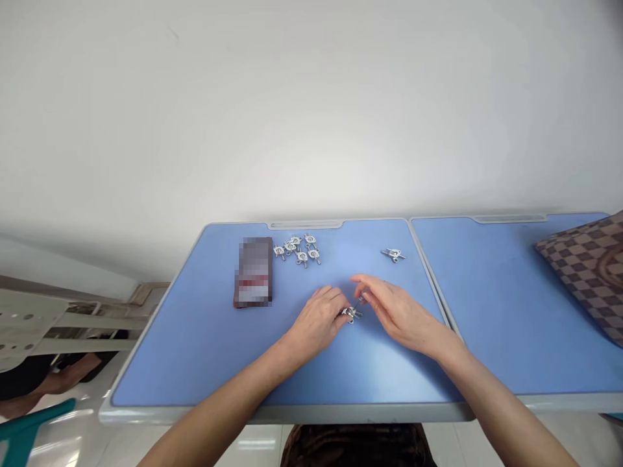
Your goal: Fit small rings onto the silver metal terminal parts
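A small silver metal fitting (351,312) sits low over the blue desktop (195,350), held at the fingertips of my left hand (317,322). A thin metal pin (361,301) rises from it. My right hand (392,313) comes in from the right, with its thumb and fingers closing around that pin. A loose cluster of several similar fittings (296,249) lies at the far edge. A single fitting (392,255) lies apart to the right. Part of the held fitting is hidden by my fingers.
A pixel-blurred flat package (254,272) lies left of the cluster. A second blue desktop (506,305) adjoins on the right, holding a brown checkered bag (586,272). A white wall rises behind. Furniture and a teal chair part show at lower left.
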{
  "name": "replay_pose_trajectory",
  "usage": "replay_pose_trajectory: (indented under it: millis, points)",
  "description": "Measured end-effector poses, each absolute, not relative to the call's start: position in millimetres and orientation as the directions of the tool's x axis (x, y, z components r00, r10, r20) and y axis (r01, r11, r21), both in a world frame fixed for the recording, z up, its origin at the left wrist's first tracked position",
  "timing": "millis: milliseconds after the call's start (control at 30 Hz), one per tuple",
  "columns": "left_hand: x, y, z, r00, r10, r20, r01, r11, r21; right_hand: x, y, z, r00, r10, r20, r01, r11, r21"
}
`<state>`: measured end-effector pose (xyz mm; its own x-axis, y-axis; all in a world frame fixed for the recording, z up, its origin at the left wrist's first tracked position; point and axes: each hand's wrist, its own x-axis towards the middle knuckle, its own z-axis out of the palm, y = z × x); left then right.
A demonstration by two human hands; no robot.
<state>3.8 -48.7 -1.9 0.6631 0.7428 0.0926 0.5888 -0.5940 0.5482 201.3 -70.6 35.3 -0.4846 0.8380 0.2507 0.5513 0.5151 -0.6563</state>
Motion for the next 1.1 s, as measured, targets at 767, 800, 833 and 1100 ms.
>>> replay_pose_trajectory:
  millis: [767, 800, 833, 1100]
  points:
    - [4, -49, 1, 0.677, 0.732, 0.082, 0.596, -0.610, 0.523, 199, -71, 27, -0.440, 0.879, 0.182, 0.497, 0.407, -0.766]
    - [4, -49, 1, 0.677, 0.732, 0.079, 0.596, -0.608, 0.524, 199, -70, 22, -0.421, 0.879, 0.222, 0.497, 0.428, -0.755]
    - [4, -49, 1, 0.677, 0.732, 0.080, 0.596, -0.608, 0.524, 198, -68, 18, -0.406, 0.876, 0.261, 0.499, 0.451, -0.740]
    - [4, -49, 0, 0.674, 0.734, 0.085, 0.593, -0.606, 0.530, 191, -68, 4, -0.291, 0.808, 0.511, 0.602, 0.570, -0.558]
